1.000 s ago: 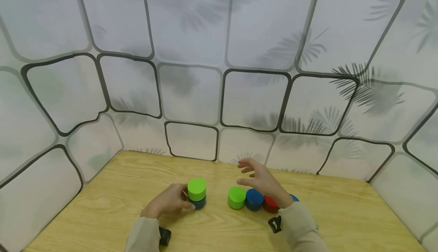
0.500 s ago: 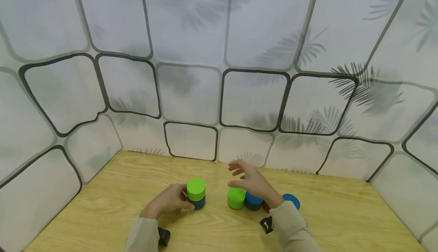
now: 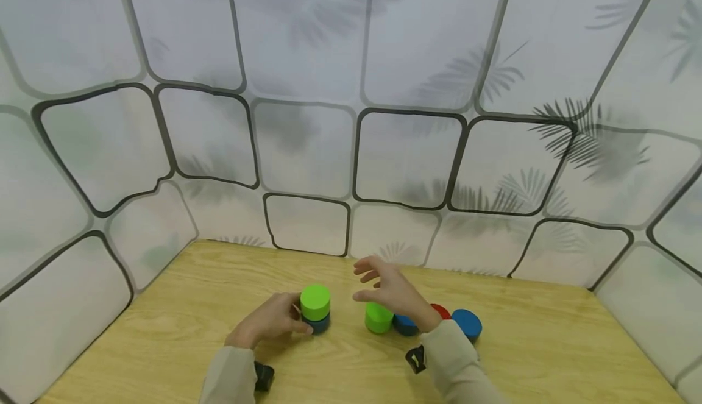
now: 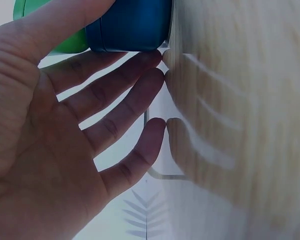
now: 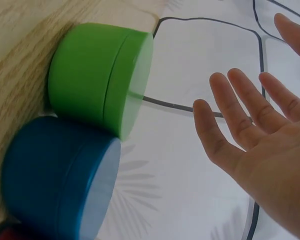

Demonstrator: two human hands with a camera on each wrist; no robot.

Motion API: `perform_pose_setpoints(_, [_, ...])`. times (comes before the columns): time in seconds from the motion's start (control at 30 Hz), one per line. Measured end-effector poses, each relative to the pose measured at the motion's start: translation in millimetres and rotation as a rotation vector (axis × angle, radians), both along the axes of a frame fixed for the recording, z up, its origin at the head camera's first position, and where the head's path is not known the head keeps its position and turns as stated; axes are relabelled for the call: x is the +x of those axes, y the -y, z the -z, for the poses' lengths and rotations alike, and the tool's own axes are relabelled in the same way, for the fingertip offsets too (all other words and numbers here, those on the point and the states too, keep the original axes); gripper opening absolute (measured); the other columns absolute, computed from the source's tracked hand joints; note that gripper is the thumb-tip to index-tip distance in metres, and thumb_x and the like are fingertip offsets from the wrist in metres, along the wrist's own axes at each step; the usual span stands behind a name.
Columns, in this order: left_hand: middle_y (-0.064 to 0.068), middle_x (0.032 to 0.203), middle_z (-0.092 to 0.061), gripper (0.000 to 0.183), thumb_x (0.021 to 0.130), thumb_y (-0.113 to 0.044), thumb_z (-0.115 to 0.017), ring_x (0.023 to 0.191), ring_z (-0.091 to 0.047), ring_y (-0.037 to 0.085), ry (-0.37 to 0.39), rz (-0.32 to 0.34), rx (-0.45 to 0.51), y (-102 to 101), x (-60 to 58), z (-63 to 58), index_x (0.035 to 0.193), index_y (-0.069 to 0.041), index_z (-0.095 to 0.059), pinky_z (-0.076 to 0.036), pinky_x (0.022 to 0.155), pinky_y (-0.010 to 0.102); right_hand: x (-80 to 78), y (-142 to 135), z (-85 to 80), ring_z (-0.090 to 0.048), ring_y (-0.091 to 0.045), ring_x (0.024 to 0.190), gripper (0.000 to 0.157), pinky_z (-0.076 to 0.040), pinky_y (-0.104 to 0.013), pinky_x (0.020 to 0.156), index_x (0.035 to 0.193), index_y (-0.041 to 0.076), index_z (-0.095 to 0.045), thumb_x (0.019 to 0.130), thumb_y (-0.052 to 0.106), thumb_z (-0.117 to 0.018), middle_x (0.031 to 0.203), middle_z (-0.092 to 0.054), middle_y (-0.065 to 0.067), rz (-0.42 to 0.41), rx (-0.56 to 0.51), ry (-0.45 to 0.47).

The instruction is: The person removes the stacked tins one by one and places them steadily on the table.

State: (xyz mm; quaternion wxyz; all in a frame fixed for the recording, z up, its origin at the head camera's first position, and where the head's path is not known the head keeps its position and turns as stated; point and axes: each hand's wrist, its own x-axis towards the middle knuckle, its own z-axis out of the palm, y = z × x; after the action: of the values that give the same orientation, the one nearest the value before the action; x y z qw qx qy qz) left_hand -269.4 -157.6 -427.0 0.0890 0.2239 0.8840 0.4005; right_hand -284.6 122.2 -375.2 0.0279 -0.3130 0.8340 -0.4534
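A lidded green round tin point(image 3: 315, 301) is stacked on a blue round tin point(image 3: 318, 325) left of the middle of the table. My left hand point(image 3: 269, 318) holds the lower blue tin from its left side, thumb in front and fingers around the back; in the left wrist view its fingertips point(image 4: 157, 75) are right at the tabletop. My right hand point(image 3: 392, 291) hovers with spread, relaxed fingers and holds nothing. Below it stands another green tin point(image 3: 378, 320), beside a second blue tin point(image 5: 45, 170) that my wrist partly hides in the head view.
Farther right in the row are a red tin point(image 3: 440, 311), partly covered by my forearm, and another blue tin point(image 3: 467, 323). The wooden table point(image 3: 340, 367) ends at a patterned curtain point(image 3: 307, 227) at the back and sides.
My right hand has moved left over the row, from above the blue tin to past the lone green tin, uncovering the rightmost blue tin. The left hand has stayed on the stack.
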Motion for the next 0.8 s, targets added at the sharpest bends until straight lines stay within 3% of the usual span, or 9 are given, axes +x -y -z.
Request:
perform_pose_setpoints(0.3, [0.009, 0.106, -0.071, 0.047, 0.080, -0.011, -0.087, 0.087, -0.064, 0.021, -0.014, 0.006, 0.004, 0, 0.5, -0.5, 0.119, 0.006, -0.066, -0.055, 0.077, 0.043, -0.2, 12, 4.2, -0.061, -0.042, 0.110, 0.050, -0.048, -0.061, 0.093, 0.132, -0.009, -0.054, 0.090, 0.009, -0.076, 0.125, -0.062, -0.025, -0.045, 0.008, -0.026])
perform_pose_setpoints(0.8, [0.008, 0.104, -0.071, 0.044, 0.080, -0.010, -0.086, 0.087, -0.064, 0.021, -0.019, 0.017, 0.014, 1, 0.5, -0.5, 0.117, 0.005, -0.067, -0.054, 0.077, 0.043, 0.9, 33, 9.5, -0.062, -0.042, 0.108, 0.050, -0.049, -0.062, 0.090, 0.131, -0.006, -0.056, 0.089, 0.011, -0.077, 0.125, -0.062, -0.026, -0.047, 0.043, -0.011])
